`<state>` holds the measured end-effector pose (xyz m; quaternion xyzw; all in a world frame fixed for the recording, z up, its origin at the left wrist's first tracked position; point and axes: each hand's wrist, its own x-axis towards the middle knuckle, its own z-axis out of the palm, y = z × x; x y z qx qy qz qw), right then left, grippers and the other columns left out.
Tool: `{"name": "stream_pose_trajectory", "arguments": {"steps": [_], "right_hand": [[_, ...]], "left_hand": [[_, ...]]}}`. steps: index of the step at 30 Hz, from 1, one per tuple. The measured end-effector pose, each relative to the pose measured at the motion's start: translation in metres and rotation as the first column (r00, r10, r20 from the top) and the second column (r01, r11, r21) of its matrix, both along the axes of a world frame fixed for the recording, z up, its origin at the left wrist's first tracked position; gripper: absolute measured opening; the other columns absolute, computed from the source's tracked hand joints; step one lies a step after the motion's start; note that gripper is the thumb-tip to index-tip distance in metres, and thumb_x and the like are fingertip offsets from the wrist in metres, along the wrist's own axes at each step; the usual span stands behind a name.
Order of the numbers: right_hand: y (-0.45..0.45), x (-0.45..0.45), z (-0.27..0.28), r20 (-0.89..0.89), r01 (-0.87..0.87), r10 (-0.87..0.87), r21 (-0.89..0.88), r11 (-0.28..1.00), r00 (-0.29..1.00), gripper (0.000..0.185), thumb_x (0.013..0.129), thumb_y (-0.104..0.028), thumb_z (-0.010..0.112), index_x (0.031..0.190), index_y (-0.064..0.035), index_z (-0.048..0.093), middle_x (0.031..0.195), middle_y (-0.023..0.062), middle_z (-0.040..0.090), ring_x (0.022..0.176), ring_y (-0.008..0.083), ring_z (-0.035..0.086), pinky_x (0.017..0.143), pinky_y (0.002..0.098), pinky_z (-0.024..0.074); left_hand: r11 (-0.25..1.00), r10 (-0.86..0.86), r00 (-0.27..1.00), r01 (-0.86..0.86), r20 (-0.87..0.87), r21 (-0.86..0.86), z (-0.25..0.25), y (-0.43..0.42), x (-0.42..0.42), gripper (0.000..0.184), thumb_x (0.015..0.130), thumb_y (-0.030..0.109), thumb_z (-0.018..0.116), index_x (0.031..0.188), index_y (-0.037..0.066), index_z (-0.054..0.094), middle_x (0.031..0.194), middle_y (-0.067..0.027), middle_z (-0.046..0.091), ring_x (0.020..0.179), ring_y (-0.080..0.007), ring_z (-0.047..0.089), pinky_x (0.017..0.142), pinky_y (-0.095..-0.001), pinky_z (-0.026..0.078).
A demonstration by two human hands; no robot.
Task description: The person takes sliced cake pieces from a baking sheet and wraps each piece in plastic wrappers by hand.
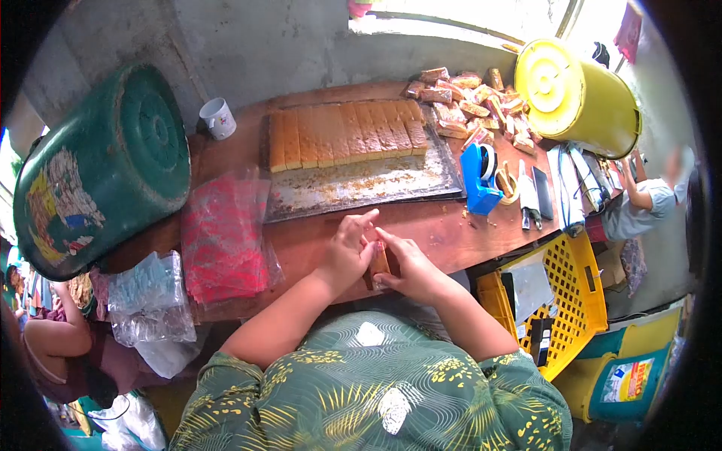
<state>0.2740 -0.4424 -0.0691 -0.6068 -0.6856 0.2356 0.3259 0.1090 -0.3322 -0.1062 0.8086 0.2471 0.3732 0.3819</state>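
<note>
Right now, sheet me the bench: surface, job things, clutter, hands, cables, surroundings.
Surface: brown table, crumbs near blue dispenser.
Job things: sliced cake on tray; pieces heaped back right.
Clutter: mug, red wrappers, green bin, yellow bin.
Hands: right hand's fingers hold packet; left hand's close by, contact unclear.
Cables: possible dark cord, right edge.
Surroundings: crate right; person right, another left.
</note>
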Motion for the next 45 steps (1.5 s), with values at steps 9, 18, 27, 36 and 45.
{"name": "stream_pose_trajectory", "arguments": {"steps": [9, 18, 27, 36, 45], "right_hand": [[0.018, 0.070, 0.062, -0.467, 0.257, -0.214, 0.030, 0.966, 0.858, 0.049, 0.084, -0.003, 0.079, 0.128, 0.0012, 0.059, 0.114, 0.0164, 0.071, 0.106, 0.0264, 0.070, 0.093, 0.0429, 0.0565], [0.054, -0.081, 0.011, 0.197, -0.494, 0.473, 0.068, 0.867, 0.859, 0.077, 0.091, -0.044, 0.075, 0.153, -0.0097, 0.047, 0.155, 0.0155, 0.049, 0.148, 0.0375, 0.040, 0.122, 0.0607, 0.0301], [0.039, 0.030, 0.013, 0.613, 0.273, -0.295, 0.132, 0.953, 0.733, 0.049, 0.088, -0.039, 0.076, 0.125, -0.0077, 0.071, 0.133, 0.0126, 0.066, 0.129, 0.0345, 0.056, 0.109, 0.0506, 0.0422], [0.152, 0.166, -0.002, 0.447, 0.383, -0.482, 0.297, 0.875, 0.753, 0.059, 0.085, -0.022, 0.081, 0.139, -0.0112, 0.057, 0.131, 0.0161, 0.061, 0.125, 0.0365, 0.058, 0.108, 0.0438, 0.0484], [0.194, 0.202, -0.003, 0.284, 0.499, -0.499, 0.077, 0.863, 0.819, 0.072, 0.079, -0.007, 0.076, 0.147, -0.0045, 0.052, 0.141, 0.0225, 0.061, 0.136, 0.0349, 0.055, 0.117, 0.0400, 0.0416]], "left_hand": [[0.890, 0.388, 0.921, -0.368, -0.022, 0.270, 0.040, 0.062, -0.113, 0.032, 0.086, 0.016, 0.079, 0.115, 0.006, 0.069, 0.118, -0.0153, 0.064, 0.114, -0.0341, 0.063, 0.103, -0.0439, 0.050], [0.855, 0.517, 0.747, -0.425, -0.418, 0.297, 0.031, 0.088, -0.199, 0.037, 0.077, 0.028, 0.089, 0.094, 0.006, 0.065, 0.128, -0.0156, 0.063, 0.122, -0.0369, 0.056, 0.109, -0.0491, 0.044], [0.853, 0.504, 0.796, -0.396, -0.336, 0.340, 0.019, 0.087, -0.207, 0.024, 0.084, 0.021, 0.083, 0.085, 0.005, 0.064, 0.135, -0.0151, 0.062, 0.131, -0.0385, 0.053, 0.112, -0.0495, 0.042], [0.839, 0.524, 0.792, -0.418, -0.312, 0.349, 0.026, 0.083, -0.201, 0.026, 0.082, 0.023, 0.084, 0.085, 0.007, 0.064, 0.132, -0.0130, 0.065, 0.131, -0.0373, 0.053, 0.112, -0.0499, 0.042], [0.822, 0.554, 0.771, -0.445, -0.315, 0.356, 0.021, 0.088, -0.203, 0.020, 0.086, 0.022, 0.079, 0.087, 0.008, 0.064, 0.131, -0.0117, 0.066, 0.130, -0.0376, 0.055, 0.111, -0.0493, 0.044]]}}
